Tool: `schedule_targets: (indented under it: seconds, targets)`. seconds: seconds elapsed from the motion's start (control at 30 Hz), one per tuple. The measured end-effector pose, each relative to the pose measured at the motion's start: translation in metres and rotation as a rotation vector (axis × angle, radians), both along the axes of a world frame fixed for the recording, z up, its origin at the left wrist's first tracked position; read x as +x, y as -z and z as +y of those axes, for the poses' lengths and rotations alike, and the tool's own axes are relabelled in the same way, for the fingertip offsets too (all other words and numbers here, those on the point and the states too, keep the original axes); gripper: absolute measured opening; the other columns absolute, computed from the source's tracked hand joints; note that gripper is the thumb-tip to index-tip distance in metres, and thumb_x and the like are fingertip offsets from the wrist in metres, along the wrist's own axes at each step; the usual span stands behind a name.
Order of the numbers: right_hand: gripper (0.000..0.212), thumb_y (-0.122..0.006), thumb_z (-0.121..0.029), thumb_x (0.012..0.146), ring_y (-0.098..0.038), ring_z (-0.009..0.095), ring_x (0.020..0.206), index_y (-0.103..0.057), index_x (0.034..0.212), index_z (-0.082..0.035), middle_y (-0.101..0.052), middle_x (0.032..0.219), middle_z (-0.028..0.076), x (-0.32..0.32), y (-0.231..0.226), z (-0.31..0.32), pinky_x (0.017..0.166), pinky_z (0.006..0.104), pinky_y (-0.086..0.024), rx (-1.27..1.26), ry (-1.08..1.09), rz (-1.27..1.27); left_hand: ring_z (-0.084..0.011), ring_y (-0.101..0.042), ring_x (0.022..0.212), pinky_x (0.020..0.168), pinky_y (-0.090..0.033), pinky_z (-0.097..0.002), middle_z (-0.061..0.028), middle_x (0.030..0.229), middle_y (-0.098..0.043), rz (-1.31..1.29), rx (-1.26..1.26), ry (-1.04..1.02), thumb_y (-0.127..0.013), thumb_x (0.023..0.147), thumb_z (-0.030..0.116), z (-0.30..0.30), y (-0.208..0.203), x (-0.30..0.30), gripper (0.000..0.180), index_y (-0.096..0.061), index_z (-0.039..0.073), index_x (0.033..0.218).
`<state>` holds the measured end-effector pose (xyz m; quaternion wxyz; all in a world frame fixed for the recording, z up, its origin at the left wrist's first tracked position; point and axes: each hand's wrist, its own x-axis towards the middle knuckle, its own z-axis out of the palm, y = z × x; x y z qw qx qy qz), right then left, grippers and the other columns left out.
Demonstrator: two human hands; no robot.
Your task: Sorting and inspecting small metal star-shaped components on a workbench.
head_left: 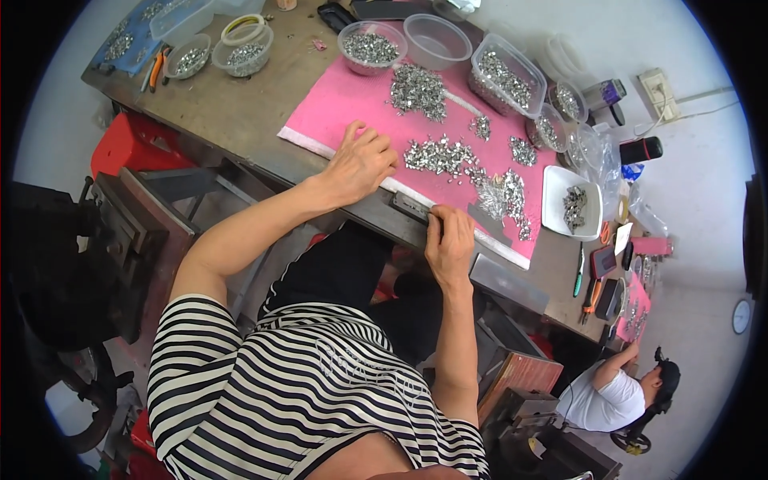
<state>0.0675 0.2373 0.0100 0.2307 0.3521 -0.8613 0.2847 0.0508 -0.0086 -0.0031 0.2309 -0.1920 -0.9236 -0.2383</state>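
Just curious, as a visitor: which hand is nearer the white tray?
Right. The right hand is left of the white tray; the left hand is farther left.

Metal pcs (438, 156) too sm. to ID; shirt (312, 392) cut off btm.

On my monitor I see orange-handled pliers (155, 72) on the bench (192, 114), a red stool (132, 142) beside it, a wall socket (657, 86), a round wall clock (742, 316), and a co-worker (626, 388) in a white shirt (600, 400).
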Motion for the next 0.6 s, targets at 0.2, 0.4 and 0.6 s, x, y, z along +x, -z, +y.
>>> schedule_targets:
  seconds: [0.2, 0.4, 0.6]
  targets:
    - [0.017, -0.069, 0.004, 0.084, -0.062, 0.030, 0.085, -0.061, 0.098, -0.002, -0.065, 0.094, 0.011, 0.003, -0.001, -0.002, 0.080, 0.0411, -0.045, 0.032, 0.001, 0.006, -0.0276, -0.058, 0.096, 0.099, -0.038, -0.0519, -0.0078, 0.092, -0.061, 0.017, 0.061, 0.024, -0.070, 0.085, 0.012, 0.003, -0.002, 0.002, 0.008, -0.066, 0.009, 0.092]
    - [0.019, -0.070, 0.004, 0.083, -0.064, 0.028, 0.086, -0.062, 0.100, -0.003, -0.067, 0.097, 0.010, 0.002, -0.002, 0.001, 0.082, 0.0399, -0.046, 0.060, -0.021, 0.069, -0.0321, -0.059, 0.090, 0.089, -0.041, -0.0456, -0.0109, 0.088, -0.062, -0.171, 0.470, 0.126, -0.064, 0.090, 0.009, 0.025, -0.011, 0.017, 0.007, -0.061, 0.004, 0.093]
    - [0.018, -0.072, 0.003, 0.083, -0.065, 0.027, 0.087, -0.064, 0.097, -0.003, -0.070, 0.098, 0.009, -0.001, -0.007, 0.005, 0.084, 0.0384, -0.046, 0.073, -0.037, 0.049, -0.0323, -0.057, 0.094, 0.088, -0.043, -0.0433, -0.0110, 0.094, -0.060, -0.107, 0.557, 0.212, -0.063, 0.092, 0.009, 0.059, -0.002, 0.032, 0.007, -0.061, 0.003, 0.096]
